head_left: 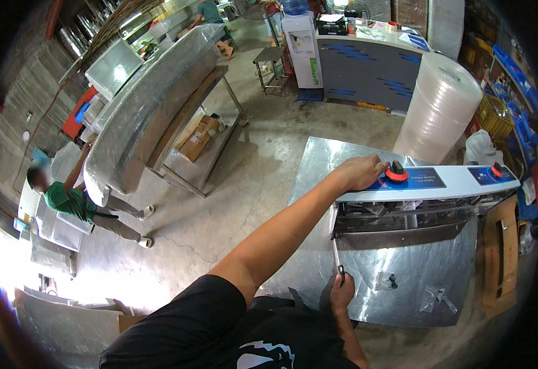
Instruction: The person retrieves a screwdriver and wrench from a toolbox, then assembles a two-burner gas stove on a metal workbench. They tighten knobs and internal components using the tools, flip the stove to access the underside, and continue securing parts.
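Workshop floor is bare grey concrete, pretty cluttered all round. At about 10 o'clock there's a long curved sheet-metal piece wrapped in clear plastic lying on a steel frame table, with a brown cardboard box on the shelf underneath. A person in a green shirt is bent over beside it at 9 o'clock. Up at 12 o'clock I can see a white water dispenser with a blue bottle next to a grey counter with blue stripes, and at 2 o'clock a big roll of bubble wrap standing upright.

What I'm working on is the stainless steel box-shaped appliance with a white and blue control strip, sitting at roughly 3 to 4 o'clock from centre. My left hand is stretched out and resting palm-down on the top edge of the strip, fingers curled over it, just beside the red and black round knob. A second red knob is at the far end of the strip, well apart from the hand.

My right hand is low, at about 5 o'clock, closed around the handle of a thin metal screwdriver whose shaft points up to the left corner of the open gap under the strip. Two small plastic bags of fittings are taped to the shiny front panel.
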{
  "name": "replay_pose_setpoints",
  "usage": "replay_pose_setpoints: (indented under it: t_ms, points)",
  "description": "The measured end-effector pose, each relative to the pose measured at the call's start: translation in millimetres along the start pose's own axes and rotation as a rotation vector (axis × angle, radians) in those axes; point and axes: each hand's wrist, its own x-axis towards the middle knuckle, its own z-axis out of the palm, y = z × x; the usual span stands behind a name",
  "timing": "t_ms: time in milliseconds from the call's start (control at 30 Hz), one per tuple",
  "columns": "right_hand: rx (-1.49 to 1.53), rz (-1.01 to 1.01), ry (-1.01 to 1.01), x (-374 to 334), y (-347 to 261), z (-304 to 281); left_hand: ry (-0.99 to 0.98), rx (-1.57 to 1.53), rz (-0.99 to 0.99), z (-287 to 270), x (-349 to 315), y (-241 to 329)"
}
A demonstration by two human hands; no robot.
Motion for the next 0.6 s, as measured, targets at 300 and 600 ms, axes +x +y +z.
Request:
replay_pose_setpoints:
  t_ms: [300, 600]
  points:
    - [0.432, 0.435, -0.049, -11, -52, -12, -0.017, 0.053, 0.068, 7, 12, -17]
    - [-0.715, -0.254, 0.292, -23, -57, 23, -0.038, 0.008, 0.022, 7, 13, -15]
